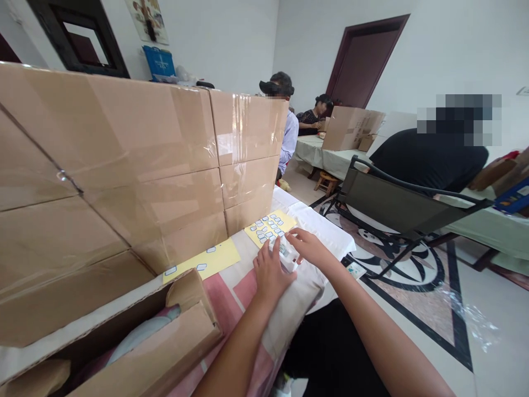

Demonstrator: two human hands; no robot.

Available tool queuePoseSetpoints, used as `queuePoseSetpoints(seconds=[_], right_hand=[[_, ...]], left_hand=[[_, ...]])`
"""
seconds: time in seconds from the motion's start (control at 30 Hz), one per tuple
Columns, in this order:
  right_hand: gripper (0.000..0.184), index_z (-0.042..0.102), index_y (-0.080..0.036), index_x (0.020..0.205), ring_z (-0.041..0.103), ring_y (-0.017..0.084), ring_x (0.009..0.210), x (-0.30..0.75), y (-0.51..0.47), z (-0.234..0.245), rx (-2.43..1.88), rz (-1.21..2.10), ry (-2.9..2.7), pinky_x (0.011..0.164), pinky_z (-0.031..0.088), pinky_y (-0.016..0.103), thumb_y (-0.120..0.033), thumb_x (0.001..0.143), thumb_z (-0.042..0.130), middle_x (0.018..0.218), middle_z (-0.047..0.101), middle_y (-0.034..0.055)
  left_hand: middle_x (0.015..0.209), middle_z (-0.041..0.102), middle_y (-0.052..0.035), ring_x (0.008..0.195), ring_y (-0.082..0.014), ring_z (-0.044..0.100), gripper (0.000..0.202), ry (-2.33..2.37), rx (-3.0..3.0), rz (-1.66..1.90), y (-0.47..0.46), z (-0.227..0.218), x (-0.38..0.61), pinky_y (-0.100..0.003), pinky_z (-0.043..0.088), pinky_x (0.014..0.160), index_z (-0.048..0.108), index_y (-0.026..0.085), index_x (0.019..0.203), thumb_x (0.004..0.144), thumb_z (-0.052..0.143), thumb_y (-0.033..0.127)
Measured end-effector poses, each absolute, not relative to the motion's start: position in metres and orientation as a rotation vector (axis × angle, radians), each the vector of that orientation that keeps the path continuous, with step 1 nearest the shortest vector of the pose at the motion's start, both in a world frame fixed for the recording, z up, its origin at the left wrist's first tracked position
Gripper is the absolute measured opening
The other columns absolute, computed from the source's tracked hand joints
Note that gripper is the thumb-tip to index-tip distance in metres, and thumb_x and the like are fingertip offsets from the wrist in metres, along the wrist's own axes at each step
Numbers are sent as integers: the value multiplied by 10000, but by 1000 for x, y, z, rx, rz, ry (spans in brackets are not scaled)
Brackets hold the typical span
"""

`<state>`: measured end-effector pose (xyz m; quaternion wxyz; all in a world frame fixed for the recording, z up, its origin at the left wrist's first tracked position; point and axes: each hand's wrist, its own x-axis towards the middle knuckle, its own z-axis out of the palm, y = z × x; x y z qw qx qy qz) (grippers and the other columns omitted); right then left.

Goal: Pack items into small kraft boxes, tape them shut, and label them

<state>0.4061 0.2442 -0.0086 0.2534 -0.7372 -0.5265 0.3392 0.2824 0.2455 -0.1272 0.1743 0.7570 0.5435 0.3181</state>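
Observation:
My left hand (269, 272) and my right hand (308, 246) meet over a small white packet (285, 255) at the table's edge. Both hands have their fingers curled round it. Just beyond them lies a yellow sheet (270, 226) covered with several small white stickers. A second yellow sheet (205, 261) with a few stickers lies to the left, partly under the big boxes. The table wears a pink and white cloth (231, 295).
Large taped cardboard boxes (136, 165) wall off the left and back of the table. An open cardboard box (165, 342) sits near me at the lower left. A folding chair (397, 207) with a person in black stands right; other people sit at far tables.

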Motion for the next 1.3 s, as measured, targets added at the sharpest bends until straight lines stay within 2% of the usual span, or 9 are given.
queuePoseSetpoints(seconds=[0.13,0.3,0.5,0.67,0.77,0.83,1.13,1.3], right_hand=[[337,629,-189,1175,625,93,434,416,234,-14,-2008,899,-1403,568,526,265,-465,1030,500,1101,736,57],[329,594,-201,1227,625,87,431,430,221,-26,-2057,901,-1434,635,549,284,-439,1005,548,1117,746,38],[303,592,-221,1174,663,95,483,433,212,-31,-2145,890,-1465,538,494,270,-427,953,613,1143,737,14],[238,614,-206,1003,679,122,514,432,215,-25,-2213,881,-1526,494,449,258,-426,917,647,901,742,-5],[232,630,-195,870,681,141,539,432,219,-21,-2260,924,-1543,498,430,252,-423,916,641,705,681,-10],[234,637,-191,844,676,145,545,431,220,-20,-2270,944,-1539,508,424,249,-409,927,626,627,632,-15],[335,615,-180,740,618,124,480,440,223,-37,-2263,1096,-1508,488,383,255,-458,927,631,601,573,-23],[369,516,-187,672,604,107,478,441,221,-37,-2175,1206,-1426,485,330,237,-421,919,658,574,559,-40]], left_hand=[[1554,426,-176,1384,-376,464,1085,1561,2151,895,247,-127,282,-518,398,1111,339,265,1572,624,842,426],[1533,449,-155,1384,-358,461,1108,1567,2133,843,248,-123,280,-513,399,1112,326,280,1575,612,853,430],[1553,429,-159,1400,-368,446,1115,1567,2130,823,247,-121,279,-517,393,1120,333,275,1572,604,868,421],[1554,428,-158,1419,-360,430,1106,1557,2129,833,247,-122,279,-523,381,1134,321,269,1575,620,855,435],[1551,434,-157,1406,-363,443,1100,1570,2147,837,247,-123,279,-518,395,1118,330,261,1570,618,855,424],[1549,440,-158,1401,-361,449,1094,1569,2161,837,247,-123,279,-514,403,1111,333,256,1568,620,853,421],[1549,445,-159,1407,-363,453,1083,1566,2180,817,246,-121,278,-524,417,1105,338,254,1569,636,850,452],[1563,442,-151,1425,-358,442,1074,1569,2162,807,247,-120,278,-530,418,1105,337,265,1569,640,847,441]])
